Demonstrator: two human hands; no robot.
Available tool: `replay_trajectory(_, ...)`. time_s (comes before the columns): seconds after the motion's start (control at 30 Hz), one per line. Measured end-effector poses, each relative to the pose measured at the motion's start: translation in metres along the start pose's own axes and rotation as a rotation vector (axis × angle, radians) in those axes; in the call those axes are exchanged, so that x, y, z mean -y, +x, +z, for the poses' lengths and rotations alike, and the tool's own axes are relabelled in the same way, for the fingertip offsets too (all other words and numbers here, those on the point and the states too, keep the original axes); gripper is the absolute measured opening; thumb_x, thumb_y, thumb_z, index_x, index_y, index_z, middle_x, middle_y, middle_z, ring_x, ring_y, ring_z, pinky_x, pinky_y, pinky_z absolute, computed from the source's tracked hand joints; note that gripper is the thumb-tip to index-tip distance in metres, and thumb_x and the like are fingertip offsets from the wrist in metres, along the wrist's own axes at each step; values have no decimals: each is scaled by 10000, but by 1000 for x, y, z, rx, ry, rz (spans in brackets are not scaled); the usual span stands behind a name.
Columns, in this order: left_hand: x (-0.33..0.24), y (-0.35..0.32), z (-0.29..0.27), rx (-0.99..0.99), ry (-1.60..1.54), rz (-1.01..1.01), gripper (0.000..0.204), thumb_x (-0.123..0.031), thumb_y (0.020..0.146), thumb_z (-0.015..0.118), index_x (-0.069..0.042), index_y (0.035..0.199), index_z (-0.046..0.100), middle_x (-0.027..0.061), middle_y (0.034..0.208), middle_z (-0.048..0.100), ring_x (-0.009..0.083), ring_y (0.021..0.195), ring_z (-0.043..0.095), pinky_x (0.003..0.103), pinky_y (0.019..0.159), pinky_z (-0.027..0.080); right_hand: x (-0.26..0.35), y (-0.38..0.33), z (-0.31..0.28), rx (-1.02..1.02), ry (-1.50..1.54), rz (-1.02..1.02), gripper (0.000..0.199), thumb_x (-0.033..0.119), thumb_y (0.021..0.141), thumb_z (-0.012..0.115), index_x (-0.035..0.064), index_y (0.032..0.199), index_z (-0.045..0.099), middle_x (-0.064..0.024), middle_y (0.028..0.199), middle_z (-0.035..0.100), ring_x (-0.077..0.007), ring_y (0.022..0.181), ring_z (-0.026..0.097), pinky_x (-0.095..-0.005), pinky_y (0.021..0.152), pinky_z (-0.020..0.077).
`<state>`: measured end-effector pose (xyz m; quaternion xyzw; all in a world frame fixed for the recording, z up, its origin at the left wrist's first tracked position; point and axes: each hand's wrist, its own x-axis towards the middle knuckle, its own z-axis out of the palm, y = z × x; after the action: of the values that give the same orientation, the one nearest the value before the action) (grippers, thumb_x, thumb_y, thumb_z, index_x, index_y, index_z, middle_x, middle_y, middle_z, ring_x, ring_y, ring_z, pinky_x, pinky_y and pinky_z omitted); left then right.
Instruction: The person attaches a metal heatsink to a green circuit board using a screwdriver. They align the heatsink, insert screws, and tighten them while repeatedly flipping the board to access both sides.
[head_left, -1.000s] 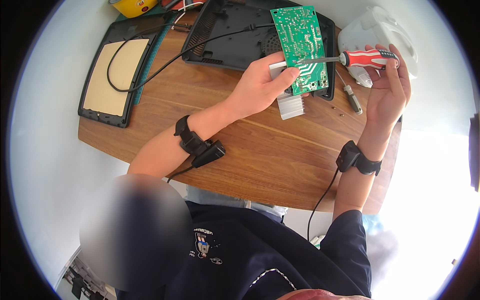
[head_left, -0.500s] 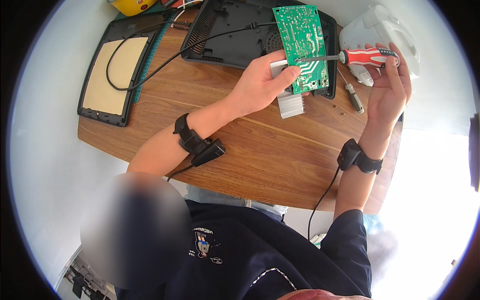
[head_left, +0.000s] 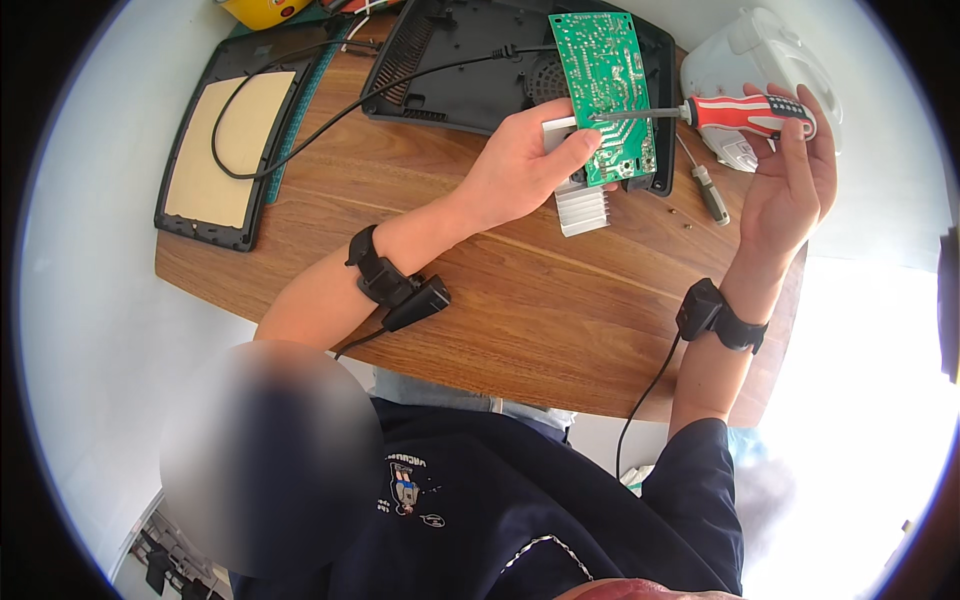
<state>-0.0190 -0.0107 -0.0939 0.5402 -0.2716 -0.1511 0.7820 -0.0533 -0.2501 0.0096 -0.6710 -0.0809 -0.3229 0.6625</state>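
My left hand [head_left: 525,165] grips a green circuit board [head_left: 608,85] with a ribbed silver heat sink [head_left: 582,205] fixed to its underside, held up above the wooden table [head_left: 500,290]. My right hand [head_left: 790,185] holds a red and white screwdriver [head_left: 745,113] by the handle. Its metal shaft points left and the tip touches the green face of the board near my left thumb. Both wrists wear black bands with cables.
A black appliance housing [head_left: 470,60] with vent slots and a black power cord [head_left: 300,130] lies behind the board. A black panel with a tan pad [head_left: 225,150] sits at the left. A white device [head_left: 760,50] and a small second screwdriver [head_left: 708,190] are at the right.
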Motion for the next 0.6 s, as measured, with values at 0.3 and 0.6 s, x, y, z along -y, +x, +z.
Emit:
replay_trajectory(0.3, 1, -1, -1, -4, 24, -41, 269, -233, 1081, 557, -2, 1184, 651, 50, 987, 746, 89, 849, 674, 269, 762, 548, 16, -12, 16, 57, -147, -222, 394, 53, 1039, 539, -127, 1385, 485, -307, 1258, 634, -462, 1153, 665, -475, 961, 589)
replay_trajectory(0.6, -1, 1, -3, 84, 6, -56, 306, -181, 1098, 512, 31, 1312, 563, 107, 1140, 708, 182, 946, 719, 326, 830, 607, 25, -17, 21, 64, -216, -289, 385, 65, 1039, 553, -130, 1365, 495, -306, 1248, 640, -447, 1151, 671, -460, 953, 600)
